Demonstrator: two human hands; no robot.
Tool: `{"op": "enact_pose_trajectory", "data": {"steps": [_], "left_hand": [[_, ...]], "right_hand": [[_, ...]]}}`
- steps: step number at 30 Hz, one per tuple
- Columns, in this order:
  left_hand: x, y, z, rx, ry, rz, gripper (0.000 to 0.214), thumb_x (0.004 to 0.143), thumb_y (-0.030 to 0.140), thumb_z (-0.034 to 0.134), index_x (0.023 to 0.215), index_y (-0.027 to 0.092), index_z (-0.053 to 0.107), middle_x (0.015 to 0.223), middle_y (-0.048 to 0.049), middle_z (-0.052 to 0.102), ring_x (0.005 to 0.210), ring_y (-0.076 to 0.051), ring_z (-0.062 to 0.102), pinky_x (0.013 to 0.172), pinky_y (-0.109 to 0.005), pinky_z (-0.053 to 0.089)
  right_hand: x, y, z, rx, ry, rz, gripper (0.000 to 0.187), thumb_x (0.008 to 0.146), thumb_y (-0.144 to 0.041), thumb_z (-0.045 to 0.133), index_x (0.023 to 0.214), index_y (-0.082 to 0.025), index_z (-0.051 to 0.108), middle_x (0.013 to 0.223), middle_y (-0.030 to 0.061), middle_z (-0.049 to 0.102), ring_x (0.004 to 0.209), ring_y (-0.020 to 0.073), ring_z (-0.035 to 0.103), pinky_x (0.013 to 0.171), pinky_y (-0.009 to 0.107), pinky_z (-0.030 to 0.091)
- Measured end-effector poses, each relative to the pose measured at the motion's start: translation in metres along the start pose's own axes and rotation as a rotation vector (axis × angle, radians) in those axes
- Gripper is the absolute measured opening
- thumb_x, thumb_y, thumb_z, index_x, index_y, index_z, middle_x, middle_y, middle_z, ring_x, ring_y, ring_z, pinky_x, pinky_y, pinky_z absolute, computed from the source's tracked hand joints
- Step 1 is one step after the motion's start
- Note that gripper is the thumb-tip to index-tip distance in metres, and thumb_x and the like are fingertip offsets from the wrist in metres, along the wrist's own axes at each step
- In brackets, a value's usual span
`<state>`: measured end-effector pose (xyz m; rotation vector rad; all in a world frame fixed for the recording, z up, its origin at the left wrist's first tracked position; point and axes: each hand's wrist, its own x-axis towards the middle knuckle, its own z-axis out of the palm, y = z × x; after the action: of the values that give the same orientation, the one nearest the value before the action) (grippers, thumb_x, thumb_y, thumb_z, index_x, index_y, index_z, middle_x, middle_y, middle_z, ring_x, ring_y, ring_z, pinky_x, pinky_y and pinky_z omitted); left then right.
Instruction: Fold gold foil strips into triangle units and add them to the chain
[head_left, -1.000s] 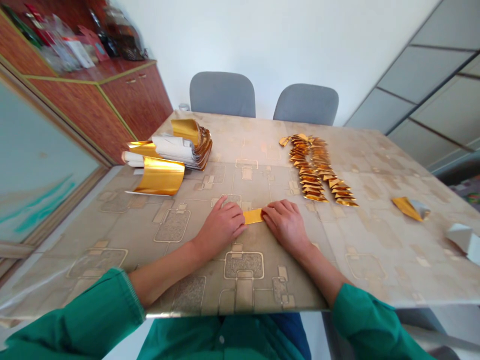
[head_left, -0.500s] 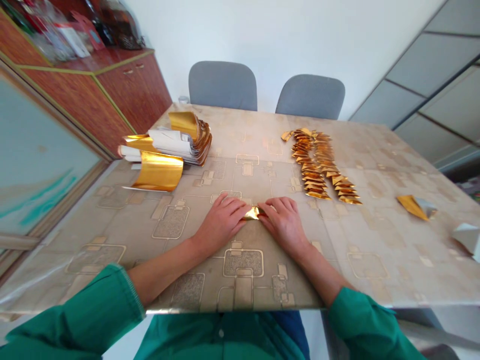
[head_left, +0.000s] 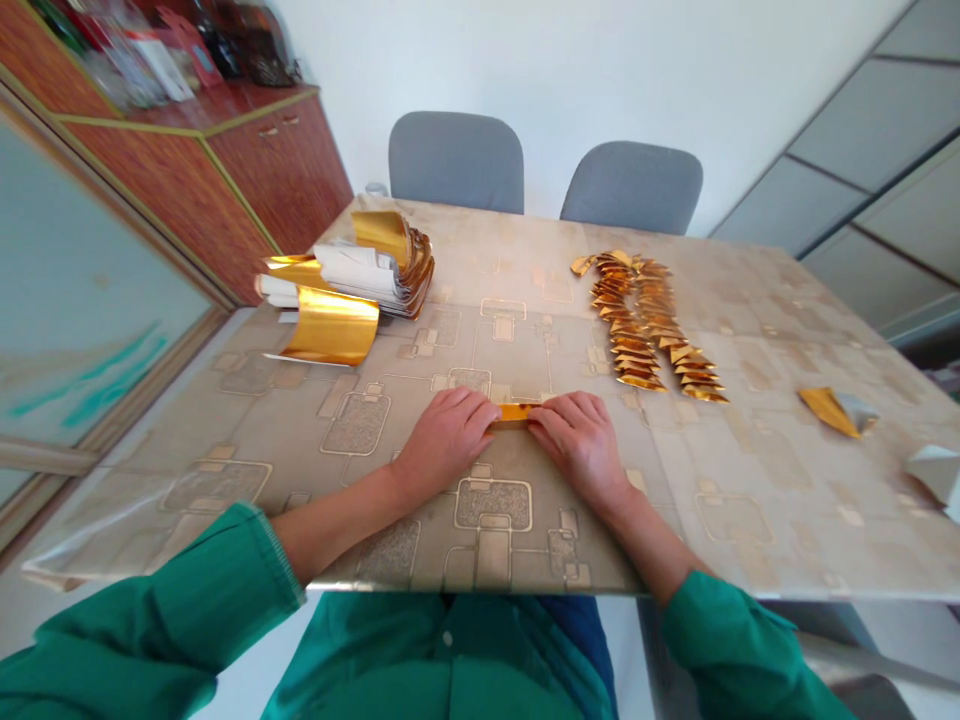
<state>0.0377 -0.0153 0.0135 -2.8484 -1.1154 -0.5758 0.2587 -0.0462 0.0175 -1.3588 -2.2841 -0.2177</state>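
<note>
- Nearest the camera, two green sleeves [head_left: 172, 620] come in over the near edge of the table [head_left: 375, 520], forearms bare.
- The left hand [head_left: 446, 435] lies palm down, fingers loosely curved and unclenched, fingertips pressing on the left end of the gold paper strip [head_left: 514, 412].
- The right hand [head_left: 577, 440] mirrors it on the strip's right end, pressing rather than gripping. With one hand on each end, it looks as if they pin the strip flat against the tabletop.
- The strip itself lies narrow and flat between the two hands, only its middle showing.
- Beyond the strip and to its right, two rows of folded gold pieces [head_left: 645, 330] overlap like scales, probably so that they take up little room.
- Well right of the strip lie a loose folded gold piece [head_left: 829, 408] and a white folded piece [head_left: 934, 475].
- Beyond the strip and to its left, a stack of gold-and-white sheets [head_left: 367, 275] lies loose, in no box or tray. A curled gold sheet [head_left: 330, 325] stands in front of it.
- Farthest from the strip are two grey chairs [head_left: 456, 160] and a wooden cabinet [head_left: 247, 170]. The clutter on top of the cabinet is too blurred to name.
</note>
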Motion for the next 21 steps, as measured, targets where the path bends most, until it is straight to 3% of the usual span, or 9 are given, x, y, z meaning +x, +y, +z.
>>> {"op": "enact_pose_trajectory", "data": {"steps": [4,8,13,21], "left_hand": [[-0.011,0.003,-0.001,-0.106,-0.072,-0.008,0.011,0.088,0.022,0.068,0.091,0.016,0.059,0.095,-0.0061,0.066,0.092,-0.023,0.057,0.081,-0.036,0.045],[-0.018,0.005,0.000,-0.145,-0.079,-0.002,0.012,0.091,0.026,0.065,0.096,0.016,0.062,0.103,-0.0071,0.066,0.097,-0.024,0.058,0.085,-0.037,0.044],[-0.020,0.007,0.002,-0.117,-0.036,-0.016,0.013,0.094,0.028,0.062,0.098,0.016,0.064,0.103,-0.0066,0.067,0.096,-0.023,0.057,0.084,-0.038,0.043],[-0.015,0.007,-0.001,-0.140,-0.019,-0.094,0.013,0.096,0.025,0.057,0.090,0.017,0.064,0.098,-0.0049,0.066,0.093,-0.022,0.055,0.083,-0.037,0.041]], "right_hand": [[-0.005,-0.002,-0.001,0.058,-0.092,-0.045,0.022,0.098,-0.024,0.051,0.081,-0.021,0.064,0.082,0.0029,0.067,0.084,0.0188,0.053,0.081,0.034,0.037],[-0.012,0.002,-0.001,0.147,-0.189,-0.058,0.017,0.098,-0.025,0.052,0.088,-0.020,0.065,0.090,0.0042,0.068,0.088,0.0193,0.054,0.083,0.034,0.037],[-0.010,0.009,-0.001,0.268,-0.224,-0.040,0.014,0.097,-0.029,0.056,0.102,-0.022,0.068,0.100,0.0042,0.069,0.093,0.0193,0.056,0.087,0.036,0.038],[-0.004,0.019,0.002,0.403,-0.243,0.010,0.015,0.097,-0.031,0.058,0.093,-0.024,0.071,0.094,0.0027,0.071,0.090,0.0184,0.058,0.084,0.036,0.038]]}}
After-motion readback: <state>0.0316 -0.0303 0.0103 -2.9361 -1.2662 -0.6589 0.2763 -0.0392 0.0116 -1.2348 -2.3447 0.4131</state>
